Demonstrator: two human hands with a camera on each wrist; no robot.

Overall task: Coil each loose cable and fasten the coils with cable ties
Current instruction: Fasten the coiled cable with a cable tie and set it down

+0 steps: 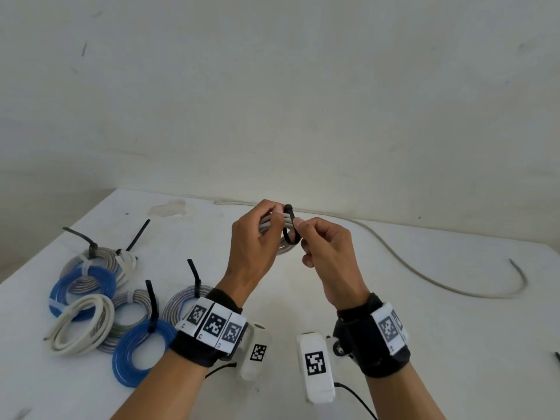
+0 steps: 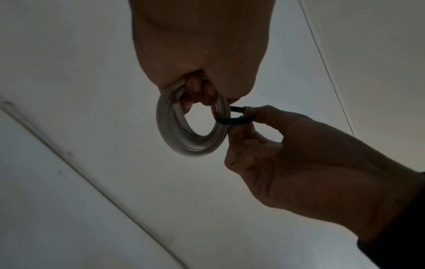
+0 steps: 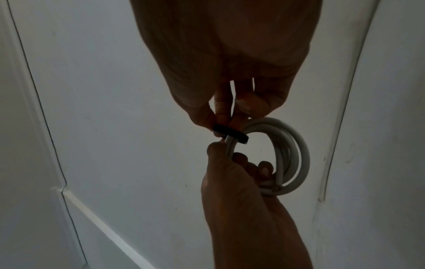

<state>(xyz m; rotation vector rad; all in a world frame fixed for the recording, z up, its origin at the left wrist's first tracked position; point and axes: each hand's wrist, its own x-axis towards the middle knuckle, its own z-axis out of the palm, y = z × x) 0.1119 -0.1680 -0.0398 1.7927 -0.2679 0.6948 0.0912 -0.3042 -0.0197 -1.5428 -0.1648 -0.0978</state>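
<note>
Left hand [image 1: 253, 237]: raised above the tabletop [image 1: 394, 313], fingers curled round a small white cable coil [image 2: 190, 138], gripping it at its upper side; coil clear of the surface.

Right hand [image 1: 328, 256]: just beside the left, thumb and forefinger pinching a black cable tie [image 1: 290, 225] looped round the strands of the held coil; loop not drawn tight against the strands, gap visible in the left wrist view.

Loose grey cable [image 1: 439, 277]: lying uncoiled on the tabletop to the right, running along the far edge and curving back to a free end.

Finished coils, grouped on the left of the tabletop, well apart from the hands:
- blue coil [image 1: 142, 353] nearest, bound with a black tie standing upright;
- grey striped coil [image 1: 181, 301] partly hidden behind the left wrist, black tie upright;
- cream coil [image 1: 81, 325], no tie discernible;
- second blue coil [image 1: 81, 286] with a pale tie, overlapping a grey coil [image 1: 106, 259] behind it;
- further small coils between these, details unclear.

Wristbands [image 1: 212, 325]: black, carrying square printed markers, on both wrists.
</note>
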